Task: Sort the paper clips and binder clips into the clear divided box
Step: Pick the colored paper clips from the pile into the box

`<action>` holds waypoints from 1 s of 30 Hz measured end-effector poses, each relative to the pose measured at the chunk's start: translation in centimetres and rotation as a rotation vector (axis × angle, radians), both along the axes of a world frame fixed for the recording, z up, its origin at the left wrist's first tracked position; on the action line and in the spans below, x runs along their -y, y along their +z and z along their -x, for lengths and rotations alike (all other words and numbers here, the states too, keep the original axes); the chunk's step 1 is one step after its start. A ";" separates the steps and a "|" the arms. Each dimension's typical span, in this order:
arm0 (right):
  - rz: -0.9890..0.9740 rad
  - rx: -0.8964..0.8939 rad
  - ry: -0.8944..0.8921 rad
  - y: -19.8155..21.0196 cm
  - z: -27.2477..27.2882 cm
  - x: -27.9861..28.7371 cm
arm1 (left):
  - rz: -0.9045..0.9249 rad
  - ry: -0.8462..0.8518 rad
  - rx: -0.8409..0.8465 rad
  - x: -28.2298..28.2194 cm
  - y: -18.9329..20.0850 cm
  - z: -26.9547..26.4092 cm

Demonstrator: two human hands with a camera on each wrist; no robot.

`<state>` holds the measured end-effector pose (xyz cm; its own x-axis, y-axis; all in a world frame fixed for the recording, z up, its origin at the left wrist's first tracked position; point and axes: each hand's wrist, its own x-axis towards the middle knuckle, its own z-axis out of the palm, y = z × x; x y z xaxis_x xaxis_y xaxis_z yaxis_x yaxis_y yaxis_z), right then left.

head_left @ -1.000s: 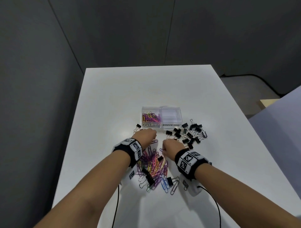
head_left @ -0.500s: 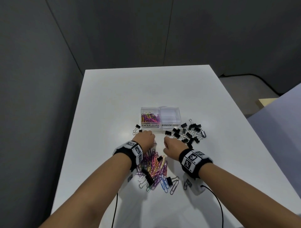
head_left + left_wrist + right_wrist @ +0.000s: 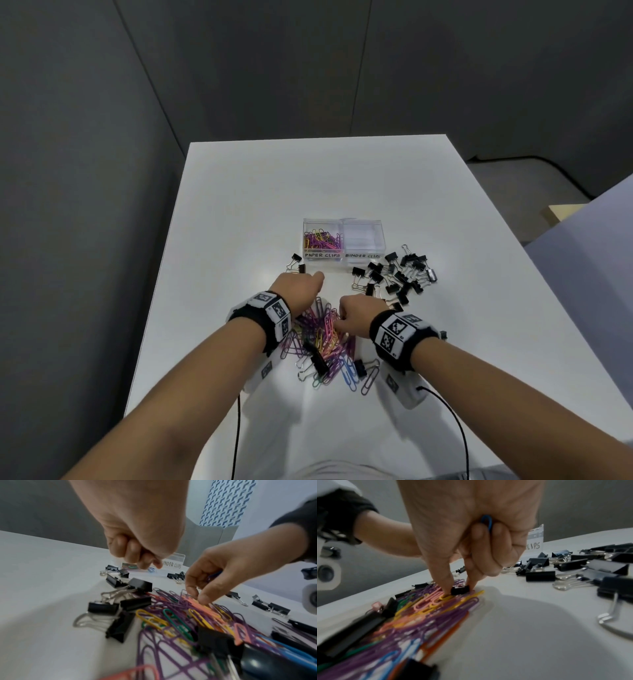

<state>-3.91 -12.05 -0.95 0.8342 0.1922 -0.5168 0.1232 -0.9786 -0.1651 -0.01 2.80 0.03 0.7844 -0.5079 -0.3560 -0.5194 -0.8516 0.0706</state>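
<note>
Your right hand (image 3: 354, 313) is down at the 3 o'clock edge of the mixed pile (image 3: 323, 337), thumb and forefinger reaching into the paper clips (image 3: 426, 601) by a small black binder clip (image 3: 460, 589); whether they have closed on anything there is hard to tell, but the curled back fingers hold a blue clip (image 3: 487, 522) against your palm. Your left hand (image 3: 301, 291) sits at the pile's 11 o'clock, fingers curled into a loose fist (the left wrist view shows nothing clearly between them, so I cannot tell if it holds a clip). The box (image 3: 344, 241) stands at 12 o'clock from your hands, well apart from both: its left compartment, labelled PAPER CLIPS, already holds coloured clips, while the right one, labelled BINDER CLIPS, looks bare. The main heap of binder clips (image 3: 397, 274) lies at the box's 5 o'clock, with two more (image 3: 297, 262) just beside its 7 o'clock corner and several mixed into the pile. Everything rests on the table (image 3: 239, 212).
</note>
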 end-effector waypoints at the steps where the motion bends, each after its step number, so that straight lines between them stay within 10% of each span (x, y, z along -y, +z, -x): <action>1: -0.007 0.009 -0.008 0.0 -0.1 0.0 | -0.002 0.008 0.009 -0.1 0.0 0.3; 9: 0.017 0.151 0.006 2.0 -1.4 3.2 | -0.058 -0.093 0.049 0.7 0.0 2.1; 17: 0.005 0.048 0.465 1.2 2.8 2.9 | -0.072 -0.348 -0.073 0.5 0.0 2.5; 30: -0.064 0.171 0.211 -0.5 1.5 4.7 | -0.042 -0.209 0.016 0.2 -1.2 1.2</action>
